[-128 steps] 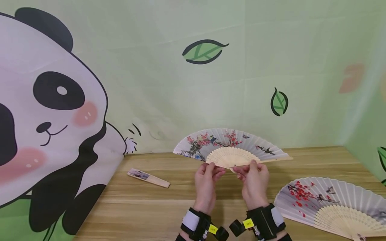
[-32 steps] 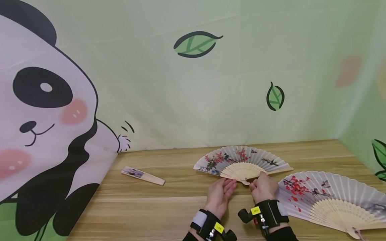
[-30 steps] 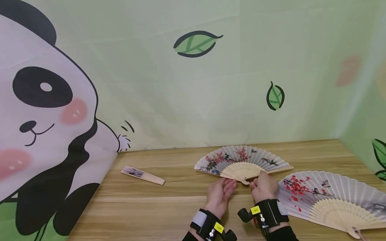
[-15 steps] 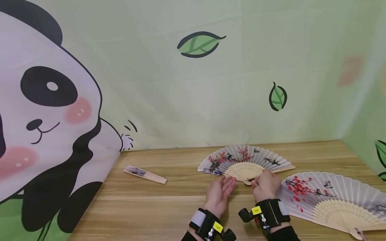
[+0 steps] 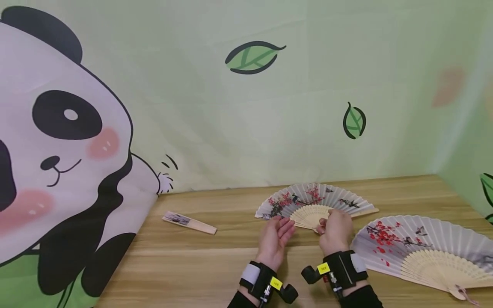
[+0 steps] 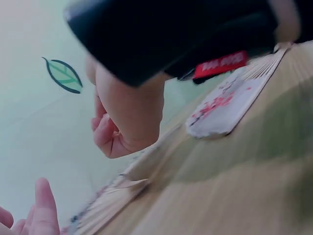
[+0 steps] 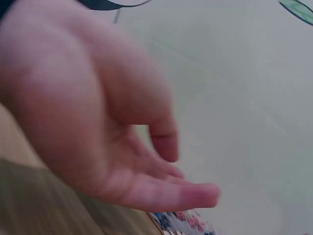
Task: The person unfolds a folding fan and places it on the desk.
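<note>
An unfolded hand fan point(image 5: 308, 216) with a blossom-and-bird print and pale ribs lies on the table near the wall. My left hand point(image 5: 271, 241) is beside its lower left edge, fingers loosely extended, holding nothing. Over the fan's pivot end is my right hand point(image 5: 336, 231), hiding part of the ribs. In the left wrist view the right hand's fingers point(image 6: 105, 132) are loosely bent above the fan point(image 6: 107, 205), with nothing visible in them. Most of the right wrist view is filled by the left hand point(image 7: 98, 127), slightly blurred, its fingers apart.
A second unfolded fan point(image 5: 443, 265) with red blossoms lies at the right, its tassel near the front. At the left is a folded fan point(image 5: 189, 223). Behind the wooden table point(image 5: 185, 265) hangs a green backdrop point(image 5: 200, 107) with a panda print.
Over several seconds the fan came down from both hands onto the table. During the last half second both hands have shifted slightly up in the view, the right one covering more of the pivot.
</note>
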A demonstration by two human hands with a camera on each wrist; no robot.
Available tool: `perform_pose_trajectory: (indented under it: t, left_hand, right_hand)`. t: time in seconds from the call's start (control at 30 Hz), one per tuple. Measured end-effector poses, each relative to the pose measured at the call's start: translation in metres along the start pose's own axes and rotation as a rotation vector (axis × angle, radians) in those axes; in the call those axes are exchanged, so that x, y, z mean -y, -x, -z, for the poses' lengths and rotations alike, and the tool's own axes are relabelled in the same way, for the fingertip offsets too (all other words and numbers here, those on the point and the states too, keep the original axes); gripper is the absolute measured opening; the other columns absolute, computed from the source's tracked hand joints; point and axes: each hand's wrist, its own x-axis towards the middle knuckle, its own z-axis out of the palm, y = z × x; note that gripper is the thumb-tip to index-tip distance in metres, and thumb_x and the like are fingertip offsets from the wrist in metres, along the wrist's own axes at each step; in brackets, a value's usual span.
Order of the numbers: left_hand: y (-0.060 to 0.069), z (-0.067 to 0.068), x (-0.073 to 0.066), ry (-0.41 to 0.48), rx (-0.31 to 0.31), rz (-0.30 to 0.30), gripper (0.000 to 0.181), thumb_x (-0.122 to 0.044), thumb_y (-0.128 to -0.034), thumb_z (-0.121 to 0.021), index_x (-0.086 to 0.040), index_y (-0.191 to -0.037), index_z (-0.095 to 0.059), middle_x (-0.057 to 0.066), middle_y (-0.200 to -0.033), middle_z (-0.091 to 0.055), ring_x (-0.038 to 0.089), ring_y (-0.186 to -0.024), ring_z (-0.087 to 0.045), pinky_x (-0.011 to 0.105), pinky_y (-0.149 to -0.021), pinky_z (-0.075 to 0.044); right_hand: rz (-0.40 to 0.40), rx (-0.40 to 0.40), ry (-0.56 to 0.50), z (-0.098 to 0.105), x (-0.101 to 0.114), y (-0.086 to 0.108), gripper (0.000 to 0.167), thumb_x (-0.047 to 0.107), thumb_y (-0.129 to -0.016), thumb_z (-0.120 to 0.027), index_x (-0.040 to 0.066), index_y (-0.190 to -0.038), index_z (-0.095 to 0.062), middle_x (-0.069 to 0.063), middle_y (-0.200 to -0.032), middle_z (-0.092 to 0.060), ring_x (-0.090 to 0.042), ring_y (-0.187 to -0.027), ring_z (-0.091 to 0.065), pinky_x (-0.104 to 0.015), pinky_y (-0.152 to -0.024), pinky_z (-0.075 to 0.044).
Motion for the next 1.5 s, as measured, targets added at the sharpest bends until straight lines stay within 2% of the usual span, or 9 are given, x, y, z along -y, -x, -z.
perform_pose_trajectory:
  t: [0.1, 0.23, 0.37, 0.6, 0.77, 1.03, 1.23, 1.37, 1.5]
  left_hand:
    - [-0.003, 0.005, -0.007, -0.014, -0.017, -0.020, 0.041, -0.010, -0.1011, -0.039, 0.013, -0.134, -0.032, 0.031, -0.123, -0.051, 0.023, -0.098, -0.064, 0.030, -0.085, -0.056]
    - [-0.007, 0.017, -0.020, -0.042, -0.066, -0.026, 0.033, -0.013, -0.1027, -0.043, 0.008, -0.127, -0.040, 0.023, -0.115, -0.056, 0.024, -0.098, -0.065, 0.029, -0.084, -0.056]
    - [-0.011, 0.032, -0.037, -0.117, -0.097, -0.073, 0.027, -0.014, -0.1036, -0.044, 0.007, -0.121, -0.044, 0.018, -0.106, -0.059, 0.022, -0.093, -0.066, 0.028, -0.079, -0.058]
    - [-0.026, 0.079, -0.074, -0.421, -0.265, -0.263, 0.024, -0.011, -0.1025, -0.048, 0.009, -0.116, -0.049, 0.013, -0.091, -0.061, 0.019, -0.072, -0.067, 0.034, -0.063, -0.060]
    - [-0.031, 0.114, -0.104, -0.631, -0.348, -0.295, 0.025, -0.011, -0.1003, -0.053, 0.009, -0.116, -0.055, 0.018, -0.091, -0.061, 0.024, -0.071, -0.067, 0.043, -0.062, -0.060]
    - [-0.027, 0.165, -0.145, -0.915, -0.422, -0.315, 0.025, -0.011, -0.0981, -0.057, 0.010, -0.111, -0.054, 0.027, -0.094, -0.063, 0.028, -0.065, -0.068, 0.034, -0.052, -0.058]
    - [-0.023, 0.187, -0.163, -1.265, -0.505, -0.369, 0.021, -0.015, -0.0939, -0.062, 0.005, -0.094, -0.065, 0.010, -0.070, -0.066, 0.017, -0.050, -0.061, 0.027, -0.047, -0.048]
    - [-0.021, 0.195, -0.171, -1.374, -0.553, -0.349, 0.025, -0.016, -0.0931, -0.062, 0.003, -0.078, -0.069, 0.003, -0.053, -0.060, 0.015, -0.045, -0.057, 0.028, -0.045, -0.044]
    - [-0.019, 0.198, -0.177, -1.428, -0.529, -0.326, 0.037, -0.018, -0.0939, -0.061, 0.002, -0.064, -0.070, -0.001, -0.045, -0.056, 0.016, -0.043, -0.055, 0.029, -0.046, -0.041]
  right_hand:
    - [0.058, 0.074, 0.059, -0.014, -0.006, 0.011, 0.004, 0.008, -0.099, -0.037, 0.005, -0.100, -0.040, -0.006, -0.097, -0.036, -0.007, -0.052, -0.043, -0.016, -0.040, -0.031]
    - [0.101, 0.167, 0.169, -0.035, -0.011, 0.026, 0.011, 0.009, -0.100, -0.040, 0.001, -0.107, -0.043, -0.008, -0.094, -0.042, -0.008, -0.053, -0.046, -0.017, -0.039, -0.035]
    - [0.207, 0.243, 0.316, -0.059, -0.010, 0.036, 0.014, 0.010, -0.099, -0.042, -0.001, -0.108, -0.047, -0.009, -0.087, -0.047, -0.012, -0.058, -0.048, -0.020, -0.045, -0.038]
    - [0.432, 0.336, 0.684, -0.100, -0.024, 0.045, 0.016, 0.009, -0.094, -0.049, 0.001, -0.104, -0.059, -0.008, -0.085, -0.056, -0.020, -0.073, -0.053, -0.030, -0.062, -0.041]
    - [0.533, 0.427, 0.867, -0.122, -0.040, 0.053, 0.014, 0.011, -0.092, -0.055, 0.004, -0.101, -0.063, -0.006, -0.081, -0.060, -0.021, -0.069, -0.055, -0.032, -0.062, -0.043]
    - [0.563, 0.590, 0.996, -0.150, -0.073, 0.071, 0.019, 0.016, -0.091, -0.059, 0.004, -0.105, -0.065, -0.002, -0.082, -0.060, -0.018, -0.070, -0.055, -0.033, -0.060, -0.046]
    - [0.583, 0.678, 1.109, -0.159, -0.088, 0.076, 0.020, 0.018, -0.091, -0.060, 0.004, -0.106, -0.066, -0.001, -0.081, -0.063, -0.017, -0.070, -0.057, -0.034, -0.061, -0.049]
    - [0.626, 0.728, 1.234, -0.167, -0.092, 0.073, 0.020, 0.020, -0.093, -0.062, 0.005, -0.105, -0.067, -0.005, -0.089, -0.066, -0.019, -0.076, -0.059, -0.035, -0.065, -0.051]
    - [0.676, 0.743, 1.363, -0.179, -0.104, 0.070, 0.014, 0.024, -0.091, -0.066, 0.011, -0.095, -0.069, -0.003, -0.090, -0.066, -0.018, -0.076, -0.058, -0.035, -0.060, -0.050]
